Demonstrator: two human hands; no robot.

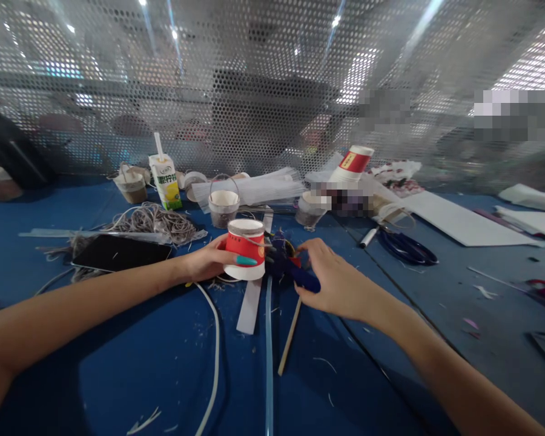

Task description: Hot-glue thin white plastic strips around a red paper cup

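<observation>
My left hand point(213, 257) is closed round the side of a red and white paper cup point(246, 249), keeping it upright above the table. A wire end reaches out from the cup's right side. Just to the right, my right hand point(329, 275) grips the handle of a dark blue tool point(279, 257) that looks like a glue gun with a red part. The tool's tip points towards the cup; whether they touch I cannot tell. Below lie a white paper strip point(249, 309), a long clear stick point(269, 363) and a thin wooden stick point(289, 339).
Behind the hands stand small cups with handles point(224, 209), a drink carton point(166, 181) and white strips point(263, 188). Grey yarn point(152, 221) and a black phone-like slab point(122, 253) lie left. Blue-handled scissors point(406, 247) and a marker point(368, 237) lie right. A white cord point(215, 357) crosses the front.
</observation>
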